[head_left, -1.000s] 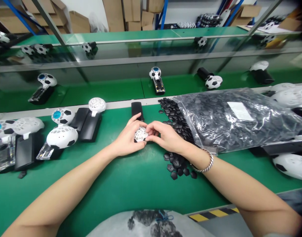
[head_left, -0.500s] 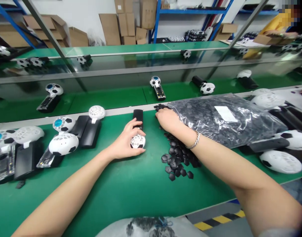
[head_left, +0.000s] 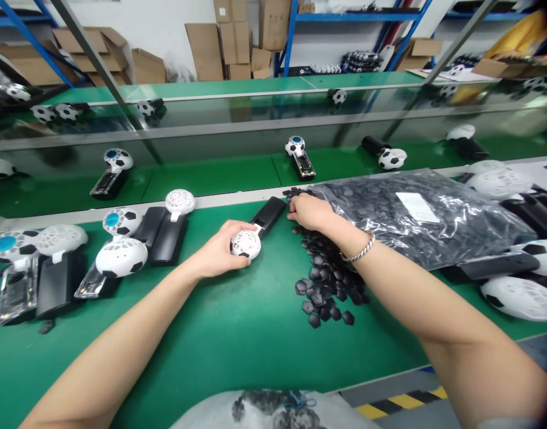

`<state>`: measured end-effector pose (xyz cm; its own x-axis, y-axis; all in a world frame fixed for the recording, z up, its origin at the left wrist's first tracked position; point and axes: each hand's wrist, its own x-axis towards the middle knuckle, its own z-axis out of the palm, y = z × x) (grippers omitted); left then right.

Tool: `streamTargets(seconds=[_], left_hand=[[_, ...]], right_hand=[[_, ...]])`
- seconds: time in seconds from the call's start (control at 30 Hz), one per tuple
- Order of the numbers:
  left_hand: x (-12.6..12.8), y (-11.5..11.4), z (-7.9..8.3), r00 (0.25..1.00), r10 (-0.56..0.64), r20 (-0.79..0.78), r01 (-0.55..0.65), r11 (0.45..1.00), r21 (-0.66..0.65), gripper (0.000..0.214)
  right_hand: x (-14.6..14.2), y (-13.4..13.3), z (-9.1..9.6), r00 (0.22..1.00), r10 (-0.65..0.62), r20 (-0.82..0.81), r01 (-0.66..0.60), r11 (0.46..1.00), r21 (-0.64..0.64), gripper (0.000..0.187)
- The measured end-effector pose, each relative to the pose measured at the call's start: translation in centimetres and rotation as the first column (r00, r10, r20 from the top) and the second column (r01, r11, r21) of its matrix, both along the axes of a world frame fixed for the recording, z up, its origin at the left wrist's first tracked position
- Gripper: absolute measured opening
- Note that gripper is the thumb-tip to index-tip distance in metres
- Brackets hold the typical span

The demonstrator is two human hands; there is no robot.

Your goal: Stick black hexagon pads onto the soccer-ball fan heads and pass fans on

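My left hand point(head_left: 220, 253) is closed round the white ball-shaped head point(head_left: 245, 243) of a small fan whose black handle point(head_left: 267, 215) points up and to the right on the green table point(head_left: 220, 333). My right hand point(head_left: 311, 213) reaches into the pile of small black hexagon pieces point(head_left: 325, 280) at the mouth of a clear plastic bag point(head_left: 416, 214). Its fingers are curled down among the pieces; what they pinch is hidden. A silver bracelet point(head_left: 358, 251) circles the right wrist.
Several soccer-ball fans and black handles lie at the left point(head_left: 121, 256) and at the right edge point(head_left: 515, 295). A conveyor belt point(head_left: 211, 176) behind carries more fans. Shelves with cardboard boxes point(head_left: 229, 36) stand at the back. A yellow-black floor stripe point(head_left: 398, 405) shows below.
Both hands were together on the fan head one second ago. My right hand has gone to the hexagon pile. My left hand has turned the fan, so its handle points up-right.
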<state>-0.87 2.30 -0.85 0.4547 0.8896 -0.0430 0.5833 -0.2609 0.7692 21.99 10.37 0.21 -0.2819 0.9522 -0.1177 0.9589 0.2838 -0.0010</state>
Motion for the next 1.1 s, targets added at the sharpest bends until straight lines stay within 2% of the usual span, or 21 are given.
streamTargets(seconds=[0.1, 0.17, 0.27, 0.37, 0.57, 0.7, 0.8, 0.93, 1.1], left_hand=[[0.5, -0.3, 0.0, 0.997, 0.074, -0.003, -0.074, 0.996, -0.045, 0.056], [0.8, -0.4, 0.1, 0.996, 0.089, -0.002, -0.089, 0.995, -0.055, 0.055], [1.0, -0.5, 0.3, 0.997, 0.079, 0.002, -0.079, 0.995, -0.059, 0.054], [1.0, -0.5, 0.3, 0.997, 0.073, 0.009, -0.072, 0.996, -0.059, 0.054], [0.7, -0.3, -0.1, 0.998, 0.054, 0.018, -0.053, 0.998, -0.036, 0.053], [0.1, -0.1, 0.2, 0.998, -0.054, 0.043, 0.057, 0.995, -0.079, 0.054], [-0.1, 0.0, 0.4, 0.995, -0.091, 0.049, 0.096, 0.990, -0.099, 0.056], [0.6, -0.2, 0.3, 0.999, -0.030, 0.035, 0.032, 0.998, -0.057, 0.051], [1.7, -1.0, -0.1, 0.995, 0.093, 0.048, -0.096, 0.993, 0.071, 0.040]], right_hand=[[0.4, -1.1, 0.2, 0.995, 0.022, -0.100, -0.021, 1.000, 0.013, 0.010], [0.4, -2.4, 0.4, 0.963, 0.063, -0.263, -0.054, 0.998, 0.041, 0.005], [0.0, -4.6, 0.5, 0.805, 0.162, -0.570, -0.161, 0.986, 0.052, 0.010], [-0.9, -6.4, 0.2, 0.641, 0.247, -0.727, -0.299, 0.952, 0.060, 0.010], [-1.8, -7.1, -1.2, 0.530, 0.388, -0.754, -0.428, 0.890, 0.157, 0.008], [-1.8, -6.7, -1.9, 0.468, 0.439, -0.767, -0.482, 0.854, 0.195, 0.009], [-2.0, -6.8, -2.1, 0.476, 0.476, -0.740, -0.487, 0.843, 0.229, 0.006], [-2.5, -6.9, -2.2, 0.518, 0.476, -0.710, -0.462, 0.855, 0.236, 0.003], [-2.8, -7.0, -2.1, 0.519, 0.459, -0.721, -0.432, 0.869, 0.242, 0.007]])
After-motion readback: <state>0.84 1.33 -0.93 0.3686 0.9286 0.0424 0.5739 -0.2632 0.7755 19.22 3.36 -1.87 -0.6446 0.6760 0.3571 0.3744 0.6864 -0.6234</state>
